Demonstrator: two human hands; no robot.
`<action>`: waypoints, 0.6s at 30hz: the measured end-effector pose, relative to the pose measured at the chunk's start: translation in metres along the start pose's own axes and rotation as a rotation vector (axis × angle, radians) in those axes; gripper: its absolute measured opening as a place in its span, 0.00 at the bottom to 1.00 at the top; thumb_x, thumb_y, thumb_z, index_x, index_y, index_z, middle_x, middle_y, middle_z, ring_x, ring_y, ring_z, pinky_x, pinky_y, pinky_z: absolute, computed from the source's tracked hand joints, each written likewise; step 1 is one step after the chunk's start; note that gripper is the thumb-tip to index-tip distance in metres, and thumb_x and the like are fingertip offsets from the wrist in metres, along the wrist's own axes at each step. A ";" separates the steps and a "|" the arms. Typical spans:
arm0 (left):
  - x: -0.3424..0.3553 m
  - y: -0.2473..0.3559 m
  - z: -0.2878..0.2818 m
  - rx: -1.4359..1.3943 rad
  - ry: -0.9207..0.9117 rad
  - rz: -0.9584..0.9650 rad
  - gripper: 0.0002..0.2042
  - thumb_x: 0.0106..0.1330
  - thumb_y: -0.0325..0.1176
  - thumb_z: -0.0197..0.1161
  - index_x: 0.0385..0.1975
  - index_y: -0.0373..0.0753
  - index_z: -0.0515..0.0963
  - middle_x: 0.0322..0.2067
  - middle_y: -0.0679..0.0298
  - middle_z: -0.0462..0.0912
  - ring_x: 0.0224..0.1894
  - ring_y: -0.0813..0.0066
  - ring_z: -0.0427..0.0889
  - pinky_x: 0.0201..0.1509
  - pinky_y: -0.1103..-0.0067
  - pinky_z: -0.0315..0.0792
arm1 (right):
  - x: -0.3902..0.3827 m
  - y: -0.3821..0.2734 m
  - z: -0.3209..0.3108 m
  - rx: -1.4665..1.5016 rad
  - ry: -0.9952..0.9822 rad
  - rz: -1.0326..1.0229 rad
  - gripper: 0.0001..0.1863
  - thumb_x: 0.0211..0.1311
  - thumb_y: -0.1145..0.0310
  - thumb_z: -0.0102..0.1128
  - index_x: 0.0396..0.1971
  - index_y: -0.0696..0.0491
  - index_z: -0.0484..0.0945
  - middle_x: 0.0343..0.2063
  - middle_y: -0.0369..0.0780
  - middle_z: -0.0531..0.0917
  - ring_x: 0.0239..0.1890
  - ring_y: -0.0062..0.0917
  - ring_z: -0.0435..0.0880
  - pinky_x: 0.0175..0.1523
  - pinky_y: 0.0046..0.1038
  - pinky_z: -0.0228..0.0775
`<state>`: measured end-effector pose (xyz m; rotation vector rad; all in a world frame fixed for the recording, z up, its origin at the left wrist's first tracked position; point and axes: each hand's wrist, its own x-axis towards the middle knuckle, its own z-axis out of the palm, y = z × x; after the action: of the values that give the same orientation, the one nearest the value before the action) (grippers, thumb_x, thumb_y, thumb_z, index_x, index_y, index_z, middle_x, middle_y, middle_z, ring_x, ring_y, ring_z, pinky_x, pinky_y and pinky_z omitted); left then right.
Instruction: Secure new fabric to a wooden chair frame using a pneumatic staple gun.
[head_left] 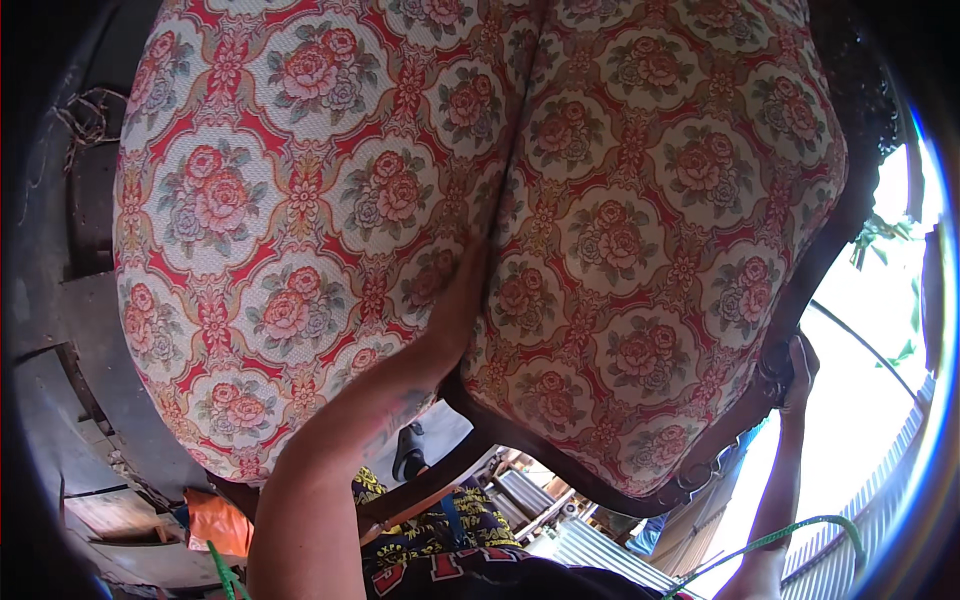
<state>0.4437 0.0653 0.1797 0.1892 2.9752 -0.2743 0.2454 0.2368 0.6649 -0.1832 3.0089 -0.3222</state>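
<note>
An upholstered seat with a dark carved wooden frame fills most of the head view. Its seat cushion (215, 200) and its backrest (610, 240) wear the same red and cream fabric with rose bunches. A deep crease runs between the two. My left hand (462, 295) reaches into that crease, and its fingers are hidden there. At the right, my right hand (800, 370) is closed round the outer edge of the carved wooden frame (775, 365). A bare wooden rail (440, 475) of the frame crosses below my left forearm.
An orange cloth or bag (218, 522) lies at the lower left on grey flooring. A green cord (790, 528) loops near my right forearm. Corrugated metal sheeting (870, 490) stands at the right. A dark shoe (408, 450) shows under the seat.
</note>
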 end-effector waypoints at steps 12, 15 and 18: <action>-0.098 0.003 0.014 -1.475 0.104 0.172 0.28 0.64 0.23 0.52 0.67 0.28 0.61 0.68 0.45 0.62 0.72 0.55 0.61 0.74 0.63 0.60 | 0.015 0.016 -0.007 -0.014 -0.047 -0.005 0.21 0.73 0.60 0.55 0.55 0.62 0.77 0.33 0.34 0.82 0.30 0.15 0.80 0.33 0.19 0.72; -0.083 -0.138 0.026 -0.947 0.311 -0.082 0.22 0.63 0.26 0.56 0.59 0.35 0.72 0.64 0.50 0.69 0.71 0.53 0.63 0.73 0.57 0.61 | 0.004 0.001 0.007 0.044 -0.032 0.047 0.20 0.74 0.62 0.52 0.52 0.64 0.78 0.25 0.32 0.78 0.24 0.13 0.74 0.29 0.15 0.64; -0.129 -0.279 0.066 -0.451 0.346 -0.664 0.29 0.75 0.51 0.49 0.72 0.46 0.61 0.72 0.61 0.62 0.75 0.51 0.54 0.77 0.53 0.47 | 0.002 -0.001 0.003 0.088 0.065 0.048 0.21 0.74 0.62 0.51 0.54 0.66 0.76 0.23 0.32 0.77 0.23 0.13 0.74 0.27 0.15 0.63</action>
<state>0.5407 -0.2332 0.1838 -0.8902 3.2259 0.4091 0.2441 0.2352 0.6625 -0.0939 3.0496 -0.4629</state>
